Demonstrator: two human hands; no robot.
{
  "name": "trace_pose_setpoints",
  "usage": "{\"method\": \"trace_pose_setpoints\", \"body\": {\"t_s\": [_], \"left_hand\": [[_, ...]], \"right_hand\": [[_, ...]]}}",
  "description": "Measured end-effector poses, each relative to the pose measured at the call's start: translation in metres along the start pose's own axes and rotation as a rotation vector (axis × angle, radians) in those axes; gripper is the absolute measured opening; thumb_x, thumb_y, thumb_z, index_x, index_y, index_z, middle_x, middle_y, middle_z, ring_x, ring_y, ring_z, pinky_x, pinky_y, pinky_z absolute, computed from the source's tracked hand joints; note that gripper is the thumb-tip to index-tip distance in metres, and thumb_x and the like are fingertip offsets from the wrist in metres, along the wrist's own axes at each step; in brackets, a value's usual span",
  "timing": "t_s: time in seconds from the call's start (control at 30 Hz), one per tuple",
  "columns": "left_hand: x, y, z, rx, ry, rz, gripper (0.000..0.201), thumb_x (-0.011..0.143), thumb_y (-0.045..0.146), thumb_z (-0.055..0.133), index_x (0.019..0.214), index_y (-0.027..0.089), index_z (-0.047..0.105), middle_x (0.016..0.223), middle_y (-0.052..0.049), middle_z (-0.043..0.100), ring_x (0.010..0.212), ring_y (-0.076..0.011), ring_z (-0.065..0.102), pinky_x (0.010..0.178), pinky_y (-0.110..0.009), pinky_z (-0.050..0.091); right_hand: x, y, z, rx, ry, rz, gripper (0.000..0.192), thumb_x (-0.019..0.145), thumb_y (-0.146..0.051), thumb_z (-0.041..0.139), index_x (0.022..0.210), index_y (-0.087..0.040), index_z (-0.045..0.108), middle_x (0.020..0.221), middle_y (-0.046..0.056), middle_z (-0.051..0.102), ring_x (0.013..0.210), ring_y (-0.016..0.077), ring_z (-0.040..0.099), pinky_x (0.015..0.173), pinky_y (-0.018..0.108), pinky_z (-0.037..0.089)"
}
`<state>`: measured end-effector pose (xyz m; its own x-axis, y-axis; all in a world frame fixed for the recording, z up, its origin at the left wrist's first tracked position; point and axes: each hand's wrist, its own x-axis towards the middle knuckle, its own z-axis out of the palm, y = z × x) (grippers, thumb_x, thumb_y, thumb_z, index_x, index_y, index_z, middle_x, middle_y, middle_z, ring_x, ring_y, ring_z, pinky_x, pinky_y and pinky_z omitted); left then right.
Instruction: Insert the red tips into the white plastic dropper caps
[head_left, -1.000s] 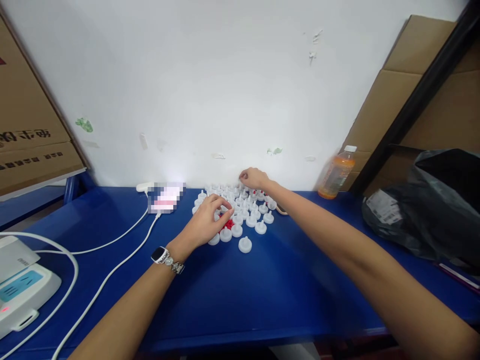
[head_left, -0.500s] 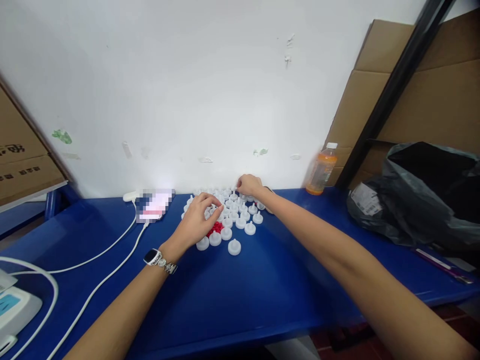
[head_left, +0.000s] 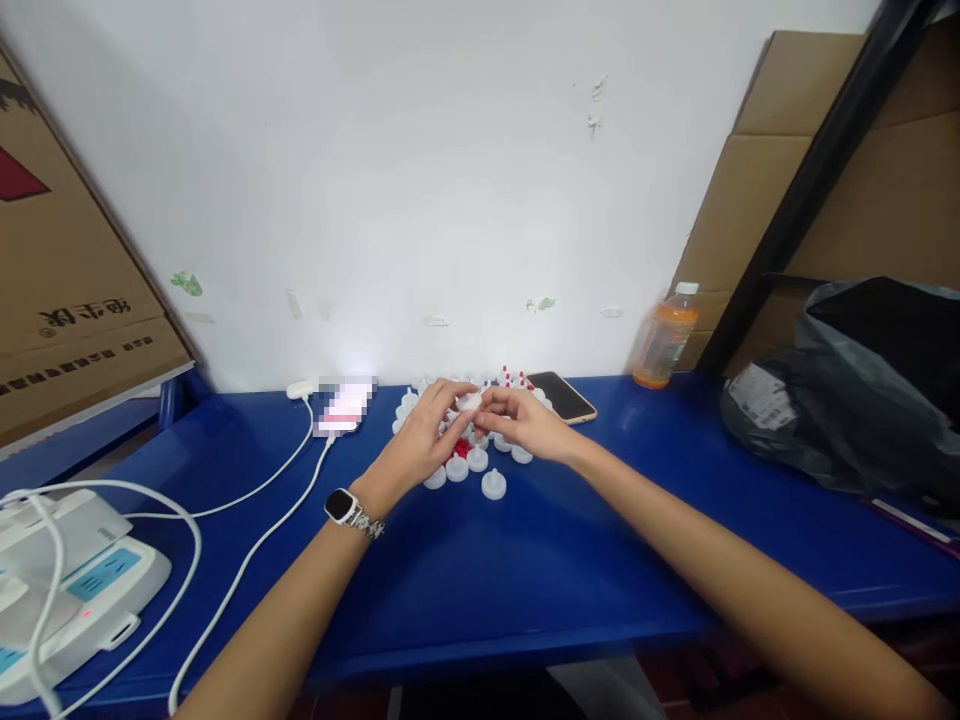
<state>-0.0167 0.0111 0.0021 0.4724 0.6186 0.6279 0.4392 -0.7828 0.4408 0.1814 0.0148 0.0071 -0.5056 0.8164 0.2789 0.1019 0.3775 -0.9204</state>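
My left hand (head_left: 421, 432) is closed over the cluster, its thumb and fingers around a white plastic cap (head_left: 469, 401). From the other side my right hand (head_left: 531, 424) pinches at the same cap, its fingertips close to the left ones. Whether a small red piece is also between the fingers I cannot make out. Beneath and around both hands stand several white nozzle caps (head_left: 493, 485) with spouts pointing up. A small heap of red tips (head_left: 462, 448) lies among them. At the back right, some caps carry red tips (head_left: 505, 376).
A dark-screened phone (head_left: 564, 397) lies right of the caps, and a lit phone (head_left: 351, 402) is charging at left. White cables lead to a power strip (head_left: 112, 590). An orange drink bottle (head_left: 666, 338) and a black plastic bag (head_left: 780, 420) stand at right on the blue table (head_left: 480, 580).
My right hand has come back from the far edge of the cluster to meet my left hand. A white cap is now held between them. The view has shifted left.
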Motion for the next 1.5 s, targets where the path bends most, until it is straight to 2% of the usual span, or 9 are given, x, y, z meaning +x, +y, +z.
{"method": "trace_pose_setpoints", "body": {"t_s": [0.13, 0.3, 0.53, 0.63, 0.73, 0.93, 1.07, 1.33, 1.5], "left_hand": [[-0.006, -0.002, -0.006, -0.107, 0.062, -0.11, 0.035, 0.098, 0.04, 0.051, 0.129, 0.024, 0.051, 0.106, -0.006, 0.061, 0.094, -0.0179, 0.06, 0.08, -0.031, 0.052], [-0.01, 0.001, -0.014, -0.097, -0.008, -0.075, 0.039, 0.094, 0.04, 0.059, 0.129, 0.025, 0.054, 0.105, -0.005, 0.062, 0.087, -0.0158, 0.06, 0.076, -0.029, 0.05], [-0.008, 0.009, -0.008, -0.056, -0.048, -0.039, 0.034, 0.094, 0.041, 0.058, 0.123, 0.023, 0.056, 0.092, -0.002, 0.062, 0.076, -0.0138, 0.057, 0.075, -0.03, 0.048], [-0.006, 0.0, -0.013, -0.11, 0.096, -0.14, 0.034, 0.096, 0.049, 0.051, 0.113, 0.021, 0.057, 0.082, -0.001, 0.06, 0.074, -0.0144, 0.057, 0.072, -0.029, 0.048], [-0.006, -0.019, -0.025, -0.216, 0.359, -0.25, 0.047, 0.101, 0.055, 0.028, 0.094, 0.019, 0.058, 0.074, -0.002, 0.055, 0.069, -0.014, 0.053, 0.068, -0.029, 0.047], [-0.013, -0.032, -0.026, -0.035, 0.105, -0.307, 0.038, 0.09, 0.053, 0.057, 0.11, 0.021, 0.061, 0.084, -0.002, 0.063, 0.077, -0.016, 0.058, 0.068, -0.028, 0.047], [-0.016, -0.023, -0.016, 0.024, 0.028, -0.287, 0.037, 0.089, 0.05, 0.06, 0.113, 0.022, 0.062, 0.096, -0.004, 0.067, 0.084, -0.0186, 0.062, 0.074, -0.033, 0.049], [-0.012, 0.0, 0.002, 0.007, 0.023, -0.241, 0.038, 0.082, 0.049, 0.07, 0.11, 0.024, 0.062, 0.107, -0.004, 0.068, 0.093, -0.0201, 0.063, 0.083, -0.036, 0.05], [-0.012, -0.002, 0.002, 0.031, -0.018, -0.226, 0.032, 0.089, 0.05, 0.06, 0.107, 0.024, 0.063, 0.109, -0.005, 0.068, 0.095, -0.0212, 0.062, 0.083, -0.038, 0.049]], "right_hand": [[0.001, -0.001, 0.016, 0.227, -0.02, 0.075, 0.038, 0.084, -0.055, 0.066, 0.092, -0.02, 0.054, 0.07, -0.001, 0.06, 0.055, 0.0091, 0.048, 0.044, 0.02, 0.031], [-0.004, 0.005, 0.032, 0.356, 0.064, 0.071, 0.042, 0.089, -0.061, 0.055, 0.08, -0.02, 0.049, 0.064, -0.005, 0.046, 0.052, 0.0086, 0.04, 0.042, 0.02, 0.033], [-0.002, 0.019, 0.041, 0.229, 0.23, 0.078, 0.05, 0.089, -0.068, 0.047, 0.07, -0.022, 0.039, 0.059, -0.007, 0.031, 0.049, 0.0087, 0.028, 0.043, 0.023, 0.026], [0.0, 0.021, 0.028, 0.001, 0.384, -0.036, 0.05, 0.093, -0.066, 0.04, 0.07, -0.022, 0.04, 0.061, -0.004, 0.036, 0.054, 0.0112, 0.035, 0.048, 0.025, 0.03], [0.002, 0.021, 0.012, -0.267, 0.448, -0.03, 0.048, 0.098, -0.058, 0.034, 0.068, -0.022, 0.042, 0.061, -0.002, 0.043, 0.058, 0.0134, 0.042, 0.056, 0.027, 0.035], [0.016, 0.025, 0.017, -0.708, 0.153, -0.13, 0.03, 0.098, -0.036, 0.045, 0.083, -0.02, 0.066, 0.082, 0.004, 0.064, 0.086, 0.0183, 0.056, 0.086, 0.033, 0.04], [0.016, 0.023, 0.018, -0.577, 0.144, -0.127, 0.035, 0.102, -0.035, 0.036, 0.104, -0.02, 0.067, 0.1, 0.007, 0.067, 0.101, 0.0192, 0.058, 0.094, 0.034, 0.04], [-0.01, 0.006, 0.003, -0.226, 0.201, -0.084, 0.024, 0.091, -0.041, 0.058, 0.095, -0.018, 0.061, 0.078, 0.002, 0.068, 0.072, 0.0152, 0.063, 0.067, 0.027, 0.045], [-0.021, 0.0, -0.02, -0.543, 0.146, -0.075, 0.012, 0.084, -0.028, 0.063, 0.082, -0.018, 0.068, 0.073, 0.002, 0.067, 0.069, 0.015, 0.058, 0.066, 0.028, 0.042]]}}
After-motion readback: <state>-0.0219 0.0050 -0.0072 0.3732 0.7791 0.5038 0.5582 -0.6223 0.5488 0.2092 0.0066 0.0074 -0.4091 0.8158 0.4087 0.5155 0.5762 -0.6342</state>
